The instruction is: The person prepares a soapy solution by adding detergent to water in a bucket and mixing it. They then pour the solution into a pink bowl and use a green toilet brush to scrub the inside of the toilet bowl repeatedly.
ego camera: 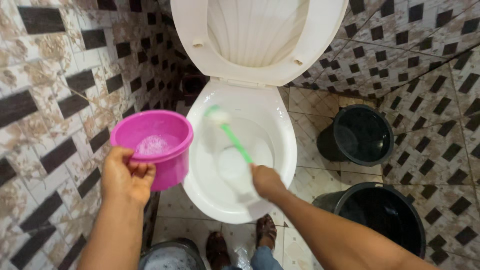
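Observation:
A white toilet bowl (280,125) stands ahead with its seat and lid (325,30) raised. My right hand (266,181) grips the green handle of a toilet brush (235,142), whose blurred white head rests at the bowl's upper left inside rim. My left hand (125,175) holds a pink plastic bowl (172,135) by its rim, level, to the left of the toilet. Soapy water lies in the bottom of the pink bowl.
Two black buckets stand on the tiled floor to the right, one (361,135) farther back and one (385,217) nearer. A foamy bucket (172,256) sits at the bottom edge beside my sandalled feet (240,242). A patterned tiled wall (55,100) is close on the left.

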